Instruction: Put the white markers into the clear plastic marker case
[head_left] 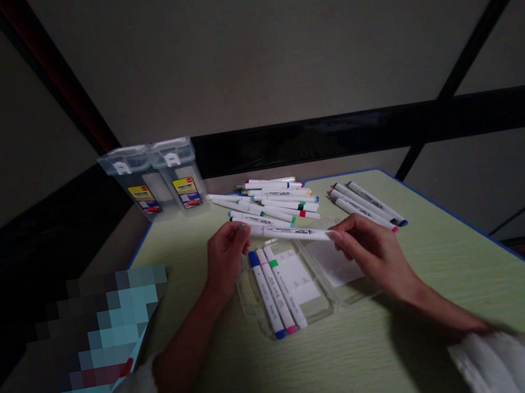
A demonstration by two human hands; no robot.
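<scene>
A white marker (289, 231) is stretched between my two hands, above the far edge of an opened clear plastic case (331, 296). My left hand (226, 253) pinches its left end, where a bit of green shows. Closed on the right end are the fingertips of my right hand (373, 248). Three markers lie side by side in the case's left half: a blue-ended marker (267, 297), a pink-ended marker (277, 292) and a green-banded marker (286, 287). The right half of the case is partly covered by my right hand.
Behind my hands lies a loose pile of markers (280, 195) with mixed cap colours. Several more markers (366, 205) lie at the right. Two lidded clear boxes (159, 184) stand at the back left of the table (214, 381). A blurred-out light-blue item (110, 345) is at the left.
</scene>
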